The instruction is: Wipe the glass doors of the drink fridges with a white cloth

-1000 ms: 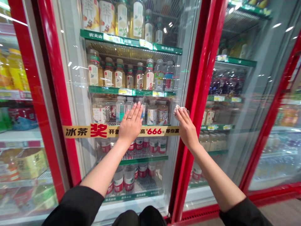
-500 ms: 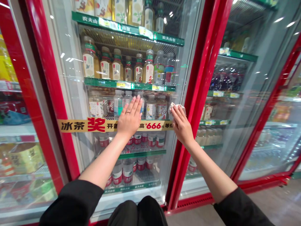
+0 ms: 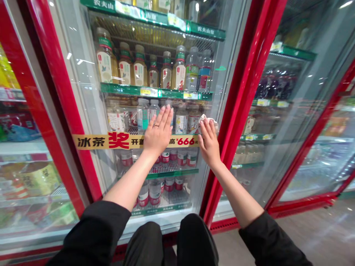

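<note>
My left hand lies flat with straight fingers against the glass door of a drinks fridge, over the middle of a yellow printed strip. A ring is on one of its fingers. My right hand presses a crumpled white cloth to the same pane, near the door's right edge and over the strip's right end. The cloth shows around the fingertips; the rest is hidden under the hand. Behind the glass, bottles stand on a shelf between the two hands.
A red door frame runs close to the right of my right hand. More glass-fronted fridges stand on both sides. Bottles fill the shelf above. My knees are low in front of the door, and grey floor shows at right.
My right hand and the cloth have slid left along the glass, covering more of the strip's right end. My left hand stays at the same place on the strip. The view has shifted, and my knees are farther apart.
</note>
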{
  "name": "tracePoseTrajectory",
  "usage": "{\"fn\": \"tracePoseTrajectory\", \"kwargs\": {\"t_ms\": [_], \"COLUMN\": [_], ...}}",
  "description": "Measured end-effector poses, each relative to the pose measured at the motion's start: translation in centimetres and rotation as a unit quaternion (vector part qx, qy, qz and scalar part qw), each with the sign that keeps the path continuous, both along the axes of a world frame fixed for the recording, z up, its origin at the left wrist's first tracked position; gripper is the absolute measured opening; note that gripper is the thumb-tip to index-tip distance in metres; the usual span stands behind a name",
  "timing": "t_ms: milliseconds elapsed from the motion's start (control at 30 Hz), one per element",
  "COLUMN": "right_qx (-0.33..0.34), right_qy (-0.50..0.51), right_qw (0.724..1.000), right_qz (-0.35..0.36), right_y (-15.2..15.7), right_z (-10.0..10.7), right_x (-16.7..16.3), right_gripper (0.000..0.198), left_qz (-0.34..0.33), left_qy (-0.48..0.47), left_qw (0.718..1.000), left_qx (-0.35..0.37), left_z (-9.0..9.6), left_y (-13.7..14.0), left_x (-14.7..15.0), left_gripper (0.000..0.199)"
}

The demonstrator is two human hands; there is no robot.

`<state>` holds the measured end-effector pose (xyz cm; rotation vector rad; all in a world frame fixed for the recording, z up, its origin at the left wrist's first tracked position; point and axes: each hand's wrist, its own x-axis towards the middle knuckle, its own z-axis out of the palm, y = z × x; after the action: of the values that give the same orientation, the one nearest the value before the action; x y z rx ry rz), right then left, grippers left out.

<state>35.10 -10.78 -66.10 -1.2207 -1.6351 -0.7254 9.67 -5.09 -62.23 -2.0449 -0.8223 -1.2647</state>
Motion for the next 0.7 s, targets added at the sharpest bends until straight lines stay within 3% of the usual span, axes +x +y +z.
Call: {"fn": "tracePoseTrajectory", "kwargs": {"t_ms": [100,167,300,433,567,700], "right_qx": [0.005,0.031,0.083,0.063,0.043,0.083], "right_qy": [0.026,0.05,0.083,0.035,-0.011,0.033], "right_qw": [1.0,0.998,0.993,0.997,0.999,0.996], "right_qz": [-0.007,-0.02,-0.034,-0.035,-0.027,-0.028], "right_y": [-0.3,0.1,1.9,2.4,1.3,1.4], "right_z": [-1.6,-1.5,1.2,3.2,2.2,1.7], "right_x": [0.8,0.8,-0.6,-2.5,-2.0,-0.2], "right_gripper": [0.065,0.065,0.066,0.066,0.066,0.066], "left_qz": [0.004,0.004,0.001,0.004,0.006,0.008], "left_qy": [-0.006,-0.008,-0.012,-0.022,-0.026,-0.031], "left_qw": [1.0,1.0,0.999,0.997,0.996,0.996], "left_qx": [0.013,0.024,0.051,0.073,0.088,0.088], "left_z": [-0.1,-0.2,-0.3,-0.4,-0.5,-0.6], "left_y": [0.0,0.0,0.2,0.3,0.4,0.3], "left_x": [0.2,0.2,0.2,0.2,0.1,0.0], "left_gripper": [0.078,0.079,0.079,0.08,0.081,0.083]}}
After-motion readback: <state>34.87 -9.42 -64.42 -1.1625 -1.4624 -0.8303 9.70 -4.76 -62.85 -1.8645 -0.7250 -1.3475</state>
